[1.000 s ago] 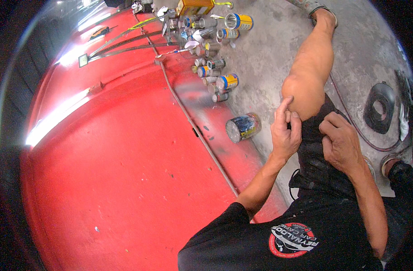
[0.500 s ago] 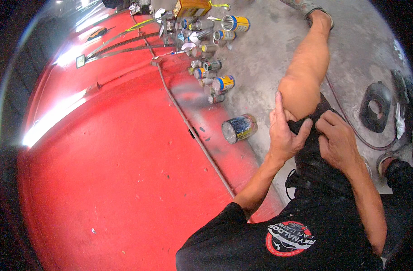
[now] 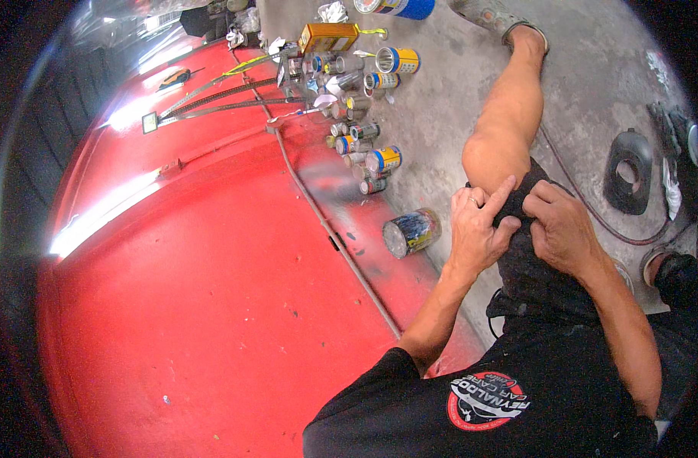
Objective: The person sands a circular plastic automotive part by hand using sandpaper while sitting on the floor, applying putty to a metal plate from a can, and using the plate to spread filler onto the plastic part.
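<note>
I see black trousers point(image 3: 551, 286) and a black shirt point(image 3: 379, 412) with a round red, white and black emblem point(image 3: 488, 400). The panel point(image 3: 181, 320) is red, smudged grey; the can point(image 3: 420, 227) seems streaked blue and yellow from here.

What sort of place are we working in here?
Probably a vehicle body or paint shop: there's a big, grey-patched red panel, a cluster of cans on a bare floor, and a hose.

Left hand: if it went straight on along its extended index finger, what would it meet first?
The left hand would likely meet the bare knee first, beside the black trouser leg; depth leaves unclear whether they touch.
</note>
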### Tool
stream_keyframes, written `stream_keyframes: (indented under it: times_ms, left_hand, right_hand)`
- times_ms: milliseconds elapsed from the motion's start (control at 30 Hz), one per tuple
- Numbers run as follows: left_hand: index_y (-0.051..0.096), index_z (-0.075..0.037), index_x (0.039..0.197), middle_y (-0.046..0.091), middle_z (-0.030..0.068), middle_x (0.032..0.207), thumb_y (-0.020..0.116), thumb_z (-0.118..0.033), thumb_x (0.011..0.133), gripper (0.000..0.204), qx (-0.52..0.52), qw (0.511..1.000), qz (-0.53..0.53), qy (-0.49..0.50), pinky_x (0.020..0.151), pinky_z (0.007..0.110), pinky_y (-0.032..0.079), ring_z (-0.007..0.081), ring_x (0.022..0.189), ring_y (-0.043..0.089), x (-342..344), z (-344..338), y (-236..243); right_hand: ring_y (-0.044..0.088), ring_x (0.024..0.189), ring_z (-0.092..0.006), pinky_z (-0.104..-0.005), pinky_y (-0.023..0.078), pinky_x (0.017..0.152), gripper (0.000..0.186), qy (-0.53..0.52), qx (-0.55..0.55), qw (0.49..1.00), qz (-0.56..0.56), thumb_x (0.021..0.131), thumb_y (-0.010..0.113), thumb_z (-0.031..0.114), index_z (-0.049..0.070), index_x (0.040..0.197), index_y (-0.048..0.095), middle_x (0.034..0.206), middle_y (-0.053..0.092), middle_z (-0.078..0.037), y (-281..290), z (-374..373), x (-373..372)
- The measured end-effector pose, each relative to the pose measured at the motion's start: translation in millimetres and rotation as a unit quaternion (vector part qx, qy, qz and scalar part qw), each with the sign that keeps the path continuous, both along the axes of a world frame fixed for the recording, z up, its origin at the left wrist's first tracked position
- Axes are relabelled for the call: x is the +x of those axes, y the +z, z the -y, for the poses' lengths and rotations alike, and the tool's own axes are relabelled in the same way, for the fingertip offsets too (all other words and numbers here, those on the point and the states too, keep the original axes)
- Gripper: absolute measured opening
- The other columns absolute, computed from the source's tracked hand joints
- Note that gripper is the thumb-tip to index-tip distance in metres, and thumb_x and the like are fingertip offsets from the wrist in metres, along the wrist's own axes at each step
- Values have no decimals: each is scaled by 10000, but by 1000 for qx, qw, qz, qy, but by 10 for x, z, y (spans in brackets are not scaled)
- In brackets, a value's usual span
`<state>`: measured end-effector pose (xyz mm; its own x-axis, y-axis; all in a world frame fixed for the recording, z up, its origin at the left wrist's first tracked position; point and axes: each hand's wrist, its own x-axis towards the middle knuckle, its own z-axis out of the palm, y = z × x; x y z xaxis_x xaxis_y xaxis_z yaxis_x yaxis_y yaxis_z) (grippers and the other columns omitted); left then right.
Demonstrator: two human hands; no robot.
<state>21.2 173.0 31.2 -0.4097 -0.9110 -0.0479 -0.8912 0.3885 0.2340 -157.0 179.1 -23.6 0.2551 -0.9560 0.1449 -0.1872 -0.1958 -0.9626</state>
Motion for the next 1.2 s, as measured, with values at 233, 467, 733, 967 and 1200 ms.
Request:
stream_keyframes:
  times_ms: [233, 467, 733, 967, 1200]
  left_hand:
    - [571, -104, 1302, 402, 71, 731, 707, -363, 713, 658, 12, 1000, -1, 12, 811, 392, 366, 265, 759, 437, -14, 8, 17]
    - [460, 16, 1361, 486, 101, 771, 706, -305, 742, 739, 0, 998, -39, 54, 819, 393, 374, 281, 763, 464, -54, 11, 0]
    - [436, 70, 1351, 561, 117, 806, 624, -160, 850, 582, 10, 992, -74, 98, 815, 375, 384, 276, 769, 494, -56, -7, -30]
    - [481, 35, 1329, 616, 80, 852, 581, -123, 923, 446, 45, 953, -173, 245, 738, 283, 452, 134, 770, 542, -40, 15, -151]
    - [530, 6, 1163, 650, 76, 944, 532, -66, 950, 225, -29, 848, -441, 292, 854, 250, 459, 117, 937, 593, -8, -143, -213]
  right_hand:
    - [542, 797, -359, -468, 461, 678, 149, 4, 5, 1000, 0, 656, 543, -37, 34, 772, 482, 816, 507, -126, -18, 7, 11]
    - [542, 804, -362, -463, 463, 685, 145, 4, 9, 1000, 0, 652, 542, -34, 34, 769, 491, 821, 511, -128, -22, 7, 18]
    - [541, 808, -365, -467, 466, 702, 142, -1, 9, 1000, 8, 651, 533, -31, 29, 774, 494, 825, 514, -130, -18, 9, 19]
    - [540, 808, -366, -471, 459, 697, 150, 3, 12, 1000, 7, 648, 526, -37, 29, 779, 495, 822, 513, -133, -25, 6, 39]
    - [560, 874, -375, -448, 479, 755, 215, -51, 52, 997, 29, 665, 541, -46, 31, 866, 541, 913, 544, -158, 15, -25, 10]
